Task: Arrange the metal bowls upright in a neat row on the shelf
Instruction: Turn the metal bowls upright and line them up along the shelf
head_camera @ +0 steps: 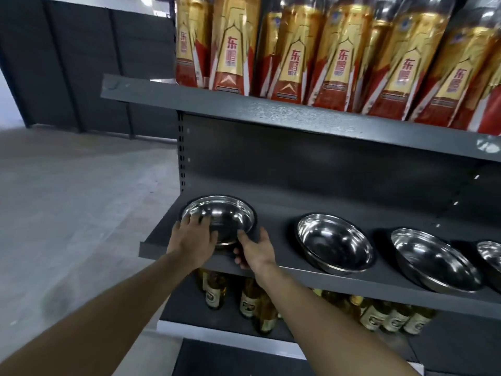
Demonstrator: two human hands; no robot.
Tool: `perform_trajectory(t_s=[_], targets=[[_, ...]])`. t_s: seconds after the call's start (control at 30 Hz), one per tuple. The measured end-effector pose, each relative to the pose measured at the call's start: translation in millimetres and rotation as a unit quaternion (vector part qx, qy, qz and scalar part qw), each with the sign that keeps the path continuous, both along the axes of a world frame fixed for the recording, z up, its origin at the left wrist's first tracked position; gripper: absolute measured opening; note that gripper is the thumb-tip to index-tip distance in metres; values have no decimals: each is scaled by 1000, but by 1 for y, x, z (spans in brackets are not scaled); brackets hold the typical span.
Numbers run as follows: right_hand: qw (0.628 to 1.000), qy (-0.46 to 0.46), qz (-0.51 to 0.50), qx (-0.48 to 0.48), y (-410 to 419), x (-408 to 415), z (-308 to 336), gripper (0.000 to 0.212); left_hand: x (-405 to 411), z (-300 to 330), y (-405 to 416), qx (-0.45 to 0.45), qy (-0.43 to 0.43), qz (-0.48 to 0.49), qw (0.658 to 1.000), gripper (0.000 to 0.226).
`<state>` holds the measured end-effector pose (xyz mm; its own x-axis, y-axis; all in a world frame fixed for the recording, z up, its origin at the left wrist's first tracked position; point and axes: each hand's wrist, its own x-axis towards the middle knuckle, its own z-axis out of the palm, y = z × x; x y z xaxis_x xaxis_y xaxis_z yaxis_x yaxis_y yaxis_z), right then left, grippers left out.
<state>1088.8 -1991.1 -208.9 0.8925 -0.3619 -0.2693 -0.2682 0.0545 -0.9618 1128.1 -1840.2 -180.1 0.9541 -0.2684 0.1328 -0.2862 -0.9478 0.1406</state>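
Both hands grasp the leftmost bowl [222, 218] on the shelf [325, 278]: the left hand [193, 240] lies over its near rim, the right hand [254, 249] holds its right edge. It seems upright. The other bowls [334, 244] stand further right of the hands.

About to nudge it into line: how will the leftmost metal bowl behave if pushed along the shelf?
The leftmost bowl looks like thin polished steel, so it is probably light and stiff and should slide easily on the smooth shelf. Its rounded sides suggest it may rock or tip if pressed on the rim. Both the left hand and right hand already steady it.
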Motion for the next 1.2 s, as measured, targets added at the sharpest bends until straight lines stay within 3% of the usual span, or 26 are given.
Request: perform_trajectory(t_s=[0.1, 0.27, 0.33, 0.63, 0.8, 0.9, 1.03, 1.2], targets=[[999, -5, -37, -2, 14, 12, -4, 62, 7, -4, 11, -6, 2, -18, 1000, 58], [998, -2, -60, -22, 12, 18, -1, 19, 15, -7, 15, -20, 18, -35, 999, 59], [997, -7, -69, -25, 8, 18, -3, 12, 17, -9, 13, -27, 21, -40, 999, 58], [994, -23, -96, -42, -29, -1, -9, 18, 14, -8, -16, -37, 31, -62, 997, 58], [996, -16, -79, -35, -43, -12, -11, 54, 3, -7, -29, -32, 39, -62, 997, 58], [997, -14, -71, -30, -44, -15, -11, 64, -4, -7, -33, -24, 40, -58, 997, 59], [998, -13, -54, -15, -44, -17, -5, 62, -11, -3, -34, -17, 31, -53, 998, 60], [1000, -10, -24, 5, -46, -29, -3, 36, -26, 2, -37, 2, 35, -28, 999, 60]])
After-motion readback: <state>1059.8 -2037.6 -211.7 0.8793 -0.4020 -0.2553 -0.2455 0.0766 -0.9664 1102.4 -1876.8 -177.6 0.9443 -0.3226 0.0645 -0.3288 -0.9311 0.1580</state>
